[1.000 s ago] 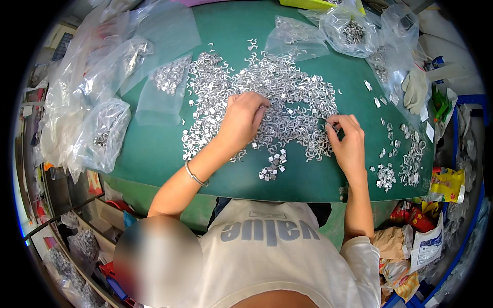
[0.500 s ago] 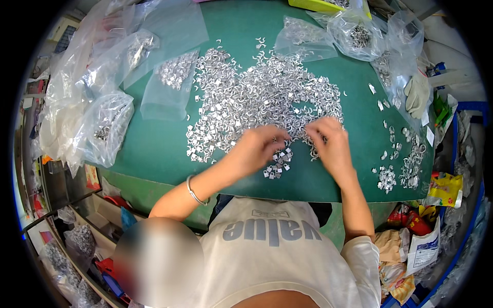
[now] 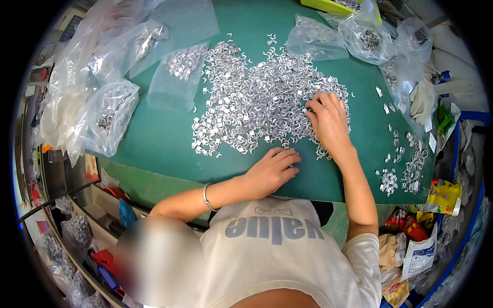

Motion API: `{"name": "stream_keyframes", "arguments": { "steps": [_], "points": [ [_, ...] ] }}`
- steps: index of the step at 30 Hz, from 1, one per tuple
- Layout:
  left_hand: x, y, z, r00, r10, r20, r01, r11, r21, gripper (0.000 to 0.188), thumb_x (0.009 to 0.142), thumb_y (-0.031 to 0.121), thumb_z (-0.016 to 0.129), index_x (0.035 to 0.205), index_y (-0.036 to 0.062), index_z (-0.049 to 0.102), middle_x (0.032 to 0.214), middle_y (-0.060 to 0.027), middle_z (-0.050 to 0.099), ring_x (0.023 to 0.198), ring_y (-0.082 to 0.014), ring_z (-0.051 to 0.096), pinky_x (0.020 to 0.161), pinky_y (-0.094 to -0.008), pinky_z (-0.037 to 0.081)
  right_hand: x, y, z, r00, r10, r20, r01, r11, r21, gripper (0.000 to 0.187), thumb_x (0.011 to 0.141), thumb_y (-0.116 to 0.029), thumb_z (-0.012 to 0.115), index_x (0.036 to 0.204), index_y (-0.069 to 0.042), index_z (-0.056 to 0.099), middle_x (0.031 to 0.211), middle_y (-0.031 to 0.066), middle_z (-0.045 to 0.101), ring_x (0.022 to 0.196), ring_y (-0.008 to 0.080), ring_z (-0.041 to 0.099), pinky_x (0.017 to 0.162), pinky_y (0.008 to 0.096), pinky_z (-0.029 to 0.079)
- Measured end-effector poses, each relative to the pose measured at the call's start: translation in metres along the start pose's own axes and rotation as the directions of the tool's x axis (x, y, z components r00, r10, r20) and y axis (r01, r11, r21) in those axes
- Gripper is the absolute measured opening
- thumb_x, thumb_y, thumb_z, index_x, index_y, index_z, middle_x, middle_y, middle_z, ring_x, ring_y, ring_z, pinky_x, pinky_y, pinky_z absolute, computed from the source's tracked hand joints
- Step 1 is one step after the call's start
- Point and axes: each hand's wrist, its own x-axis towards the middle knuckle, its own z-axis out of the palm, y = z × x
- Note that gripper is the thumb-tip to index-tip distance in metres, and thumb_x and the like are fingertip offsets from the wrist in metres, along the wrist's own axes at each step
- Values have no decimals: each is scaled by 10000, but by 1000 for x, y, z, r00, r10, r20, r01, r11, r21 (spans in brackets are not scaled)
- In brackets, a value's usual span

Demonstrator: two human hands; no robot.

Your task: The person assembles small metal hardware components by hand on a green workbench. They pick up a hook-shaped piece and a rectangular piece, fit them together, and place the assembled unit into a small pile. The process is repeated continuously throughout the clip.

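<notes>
A wide heap of small silver metal pieces point(image 3: 267, 97), many crescent-shaped and some like tiny padlocks, covers the middle of the green table point(image 3: 169, 159). My left hand point(image 3: 272, 172) rests on the table between the heap and the front edge, fingers together and curled downward. Whatever lies beneath its palm is hidden. Over the right part of the heap reaches my right hand point(image 3: 328, 120), its bent fingers slightly apart and the fingertips at the pieces. I see nothing held in it.
Clear plastic bags point(image 3: 110, 115) with metal pieces lie at the left; another bag point(image 3: 367, 38) sits at the far right. A lime-yellow tray point(image 3: 336, 6) stands at the back. Loose silver parts point(image 3: 413, 164) and a pale glove point(image 3: 422, 100) lie along the right side.
My left hand has drawn back toward the front edge, and the small group of padlock-shaped pieces there no longer shows. My right hand has moved farther onto the heap. The view has shifted slightly.
</notes>
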Motion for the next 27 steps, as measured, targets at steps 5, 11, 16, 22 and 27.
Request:
{"name": "stream_keyframes", "arguments": {
  "steps": [5,11,16,22,27],
  "points": [
    [-4,5,-6,1000,-13,-22,10,995,-94,295,762,66,692,1042,2,629,1256,-168,528,1202,-339,493,986,-478,401,7,-1,-2,1000,-22,4,22,1000,9,124,749,-52,714,862,-51,665,894,67,575,904,257,524,763,385,390],
    [-7,8,-1,995,-87,-41,83,992,-97,318,778,60,693,1081,-3,619,1291,-187,505,1238,-375,463,1033,-483,398,8,0,6,998,-35,-48,36,999,26,108,742,-23,700,812,-51,622,858,68,578,876,261,528,757,389,384],
    [2,9,-9,991,-120,-65,114,990,-84,284,787,54,688,1057,-10,625,1262,-176,529,1235,-371,473,1015,-477,420,8,2,6,998,5,-57,2,993,120,117,753,-10,695,844,-45,630,831,63,607,820,266,551,768,415,408],
    [-12,3,-2,998,-66,-25,62,988,-139,256,779,7,663,1033,14,639,1207,-133,568,1206,-331,502,1006,-450,414,-18,-25,-24,968,249,18,-228,852,472,142,759,-30,729,885,-33,661,793,65,650,701,230,552,670,363,469],
    [-11,-1,-15,968,-195,-156,161,966,-203,279,787,-5,638,1058,62,648,1167,-89,596,1123,-285,543,916,-415,425,-49,-23,-19,973,232,-12,-213,909,358,106,797,18,671,900,-4,660,835,96,650,749,254,569,675,355,475]
  ]
}}
